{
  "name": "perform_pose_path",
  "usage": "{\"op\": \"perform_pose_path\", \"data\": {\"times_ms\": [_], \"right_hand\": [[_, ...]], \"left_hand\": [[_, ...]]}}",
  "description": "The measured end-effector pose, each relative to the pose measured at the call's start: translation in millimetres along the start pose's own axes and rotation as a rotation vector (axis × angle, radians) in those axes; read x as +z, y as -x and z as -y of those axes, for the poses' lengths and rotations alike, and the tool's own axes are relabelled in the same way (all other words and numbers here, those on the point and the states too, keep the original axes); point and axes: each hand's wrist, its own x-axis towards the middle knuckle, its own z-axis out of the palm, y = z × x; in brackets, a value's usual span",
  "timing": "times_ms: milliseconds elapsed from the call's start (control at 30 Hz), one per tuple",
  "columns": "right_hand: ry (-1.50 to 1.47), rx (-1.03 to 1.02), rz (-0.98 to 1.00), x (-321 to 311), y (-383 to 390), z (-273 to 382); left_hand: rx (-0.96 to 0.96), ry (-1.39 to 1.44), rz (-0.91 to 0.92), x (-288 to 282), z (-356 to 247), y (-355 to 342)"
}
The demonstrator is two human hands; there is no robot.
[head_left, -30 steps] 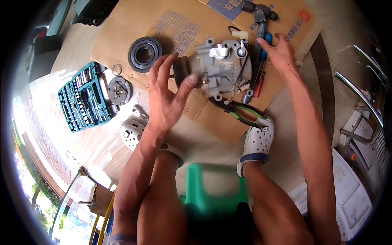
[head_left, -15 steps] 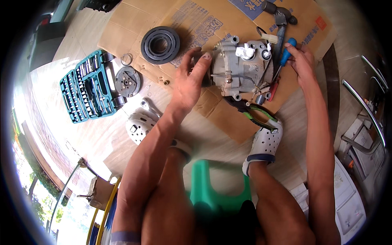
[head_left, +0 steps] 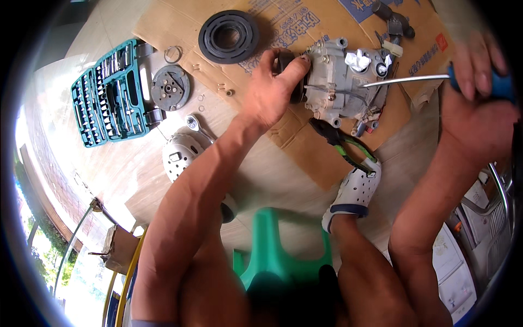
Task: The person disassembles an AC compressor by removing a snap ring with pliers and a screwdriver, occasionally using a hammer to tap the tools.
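My left hand point(head_left: 272, 90) is closed around the dark cylindrical end point(head_left: 290, 77) of a grey metal compressor point(head_left: 329, 82), thumb on top. The compressor lies on its side on cardboard, with white paper-like wads point(head_left: 358, 61) stuffed into its ports. My right hand point(head_left: 476, 71), at the far right, is wrapped round the blue handle of a screwdriver point(head_left: 408, 80). Its steel shaft points left across the compressor body; I cannot tell whether the tip touches. Pliers point(head_left: 350, 148) with green handles lie just below the compressor, by my right shoe.
Flattened cardboard point(head_left: 305, 147) covers the floor. A black grooved pulley point(head_left: 227, 36), round clutch plate point(head_left: 170, 87), metal ring point(head_left: 172, 54), ratchet point(head_left: 197, 128) and teal socket set point(head_left: 111, 92) lie left. A hammer point(head_left: 395, 24) lies at the back right. A green stool point(head_left: 267, 240) is below me.
My right hand has moved right and up toward the camera with the screwdriver, whose shaft has swung to point left. My left hand stays on the compressor. The whole view has shifted slightly.
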Motion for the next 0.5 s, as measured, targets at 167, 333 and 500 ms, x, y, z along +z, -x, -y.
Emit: {"op": "perform_pose_path", "data": {"times_ms": [167,333,500], "right_hand": [[0.044,0.035,0.034,24.7,8.2,-29.8],[0.076,0.024,0.067,36.3,13.6,-38.3],[0.088,-0.006,0.107,42.2,25.2,-37.5]], "left_hand": [[0.045,-0.068,-0.005,-0.4,5.7,-1.0],[0.056,-0.034,-0.031,0.0,5.0,-1.0],[0.037,-0.047,-0.035,-0.7,2.5,2.0]]}}
